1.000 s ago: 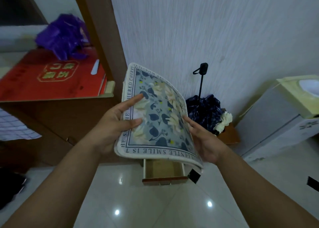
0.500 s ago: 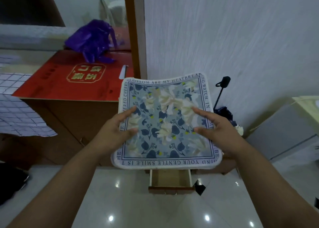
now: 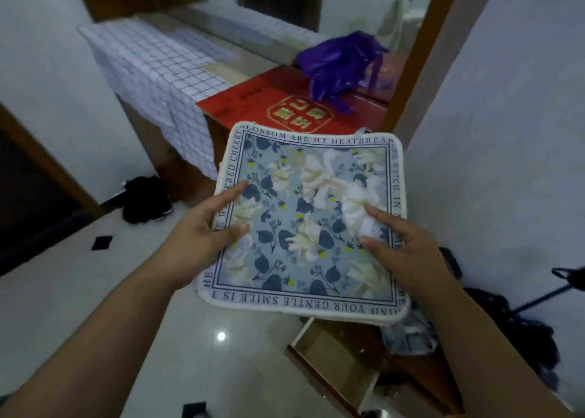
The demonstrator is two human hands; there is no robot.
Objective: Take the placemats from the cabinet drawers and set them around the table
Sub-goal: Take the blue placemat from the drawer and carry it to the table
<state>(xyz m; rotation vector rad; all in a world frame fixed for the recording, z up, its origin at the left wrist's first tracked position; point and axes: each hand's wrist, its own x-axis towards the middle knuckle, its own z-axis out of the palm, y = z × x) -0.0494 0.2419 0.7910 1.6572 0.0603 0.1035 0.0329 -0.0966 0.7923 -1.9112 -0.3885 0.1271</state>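
I hold the placemat (image 3: pixel 304 221) up in the air in front of me with both hands, its printed side facing me: a square mat with white flowers and dark blue leaves on pale blue, and a cream border with lettering running round it. My left hand (image 3: pixel 202 237) grips the left edge, with two fingertips (image 3: pixel 242 227) pressed on the printed face and the rest hidden underneath. My right hand (image 3: pixel 402 246) grips the right edge the same way, two fingertips on the flowers and the others out of sight below, and a black band (image 3: pixel 449 261) sits on that wrist. The mat lies nearly flat, tipped a little toward me. A scrap of similar flowered fabric (image 3: pixel 408 335) pokes out under its near right corner; I cannot tell whether that is a second mat. Below that same corner the wooden drawer (image 3: pixel 332 360) stands pulled open over the shiny white floor (image 3: pixel 95 307). Beyond the far edge of the mat a red box (image 3: pixel 253 107) with gold characters lies on top of the brown cabinet (image 3: pixel 218 136), and a crumpled purple bag (image 3: pixel 338 63) rests on the box's far right corner. To the left of the box a white checked cloth (image 3: pixel 158 79) covers the table and hangs over its side. A dark bundle (image 3: pixel 145 199) lies on the floor by that hanging cloth, and a dark umbrella (image 3: pixel 522 332) leans at the right by the wall.
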